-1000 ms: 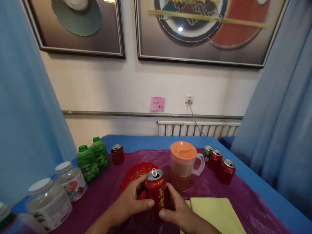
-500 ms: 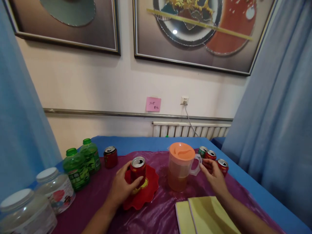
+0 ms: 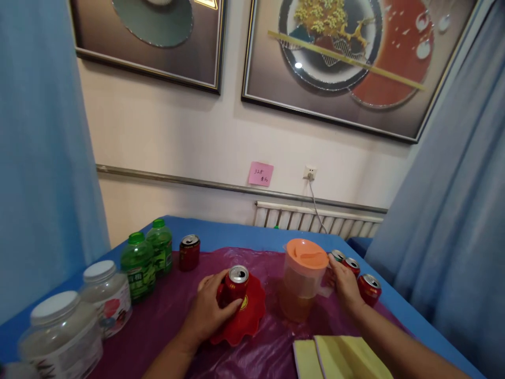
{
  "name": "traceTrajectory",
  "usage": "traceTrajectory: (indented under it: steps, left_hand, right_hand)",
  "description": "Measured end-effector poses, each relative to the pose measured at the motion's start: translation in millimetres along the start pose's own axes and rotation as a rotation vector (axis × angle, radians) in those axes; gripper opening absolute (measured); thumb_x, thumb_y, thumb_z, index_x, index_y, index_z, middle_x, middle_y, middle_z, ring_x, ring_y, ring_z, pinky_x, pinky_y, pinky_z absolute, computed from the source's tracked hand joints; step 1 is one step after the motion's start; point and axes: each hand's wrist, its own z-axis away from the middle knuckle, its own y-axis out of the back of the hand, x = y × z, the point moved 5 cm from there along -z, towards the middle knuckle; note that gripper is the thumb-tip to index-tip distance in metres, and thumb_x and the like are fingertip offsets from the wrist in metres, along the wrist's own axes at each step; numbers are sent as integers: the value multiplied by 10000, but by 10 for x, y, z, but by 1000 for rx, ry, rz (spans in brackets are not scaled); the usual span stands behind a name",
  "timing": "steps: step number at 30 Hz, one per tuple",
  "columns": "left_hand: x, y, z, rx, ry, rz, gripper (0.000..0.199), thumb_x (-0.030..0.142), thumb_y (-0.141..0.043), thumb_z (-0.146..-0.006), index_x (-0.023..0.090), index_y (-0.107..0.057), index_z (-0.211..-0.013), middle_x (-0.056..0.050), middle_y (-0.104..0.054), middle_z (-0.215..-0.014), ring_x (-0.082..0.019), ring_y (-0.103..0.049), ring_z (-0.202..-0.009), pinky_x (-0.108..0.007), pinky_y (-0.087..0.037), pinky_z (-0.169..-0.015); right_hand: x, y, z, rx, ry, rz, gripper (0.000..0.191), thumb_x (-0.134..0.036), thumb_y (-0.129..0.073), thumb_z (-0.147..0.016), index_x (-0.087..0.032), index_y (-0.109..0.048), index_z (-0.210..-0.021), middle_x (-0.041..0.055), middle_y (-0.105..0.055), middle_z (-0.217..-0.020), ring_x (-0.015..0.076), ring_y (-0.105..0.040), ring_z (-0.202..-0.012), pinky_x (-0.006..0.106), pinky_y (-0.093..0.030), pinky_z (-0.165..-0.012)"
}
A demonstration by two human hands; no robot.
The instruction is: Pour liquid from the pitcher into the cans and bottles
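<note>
My left hand [image 3: 211,305] is wrapped round an open red can [image 3: 237,283], which is over a red scalloped plate [image 3: 256,310]. To the right stands a clear pitcher [image 3: 302,284] with an orange lid, partly filled with a yellowish-brown liquid. The fingers of my right hand [image 3: 344,281] are closed round the pitcher's handle, which they partly hide. Just below the pitcher lies a folded yellow cloth [image 3: 347,355].
Two green bottles [image 3: 138,271] and two white-lidded jars [image 3: 63,334] line the left side. A dark red can [image 3: 190,252] stands behind the plate. Several cans [image 3: 370,289] are beyond my right hand. Purple plastic [image 3: 232,255] covers part of the blue table [image 3: 232,231].
My right hand has closed on the pitcher's handle. The view has shifted, so the table things appear further right. My left hand still holds the red can.
</note>
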Motion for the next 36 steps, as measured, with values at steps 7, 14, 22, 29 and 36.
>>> traceTrajectory:
  steps: [7,14,22,29,36]
  left_hand:
    - [-3,-31,26,-15,-28,14,611,377,-742,-718,249,-589,-1296,-80,-709,-1210,-321,-622,-1131,-504,-438,-1060]
    - [-90,-85,82,-19,-5,46,686,337,-768,-676,258,-580,-1331,-79,-699,-1252,-336,-593,-1180,-509,-432,-1076]
    - [-82,-107,104,-60,43,92,714,320,-801,-649,246,-593,-1328,-92,-676,-1308,-362,-550,-1245,-544,-404,-1100]
    - [24,-44,113,-108,44,97,734,291,-801,-637,228,-587,-1335,-90,-673,-1323,-358,-549,-1245,-542,-368,-1128]
    - [59,-31,127,-124,64,110,739,275,-795,-628,209,-589,-1334,-101,-665,-1338,-361,-539,-1262,-539,-364,-1132]
  right_hand:
    - [-251,-169,-294,-128,60,228,597,-747,-617,-758,-230,-442,-519,-55,-400,-429,119,-367,-433,262,-287,-446]
    - [-752,-439,-355,-265,164,449,541,-692,-574,-780,-256,-372,-530,-59,-322,-455,114,-316,-431,255,-242,-424]
    - [-1081,-729,-293,-367,311,631,544,-645,-523,-782,-263,-231,-528,-66,-188,-533,106,-196,-497,262,-175,-466]
    - [-1098,-883,-243,-429,336,673,531,-632,-517,-791,-264,-225,-543,-65,-212,-517,107,-228,-493,260,-199,-461]
    - [-1109,-1021,-228,-471,378,722,554,-636,-521,-813,-254,-230,-536,-67,-195,-515,98,-215,-489,257,-170,-453]
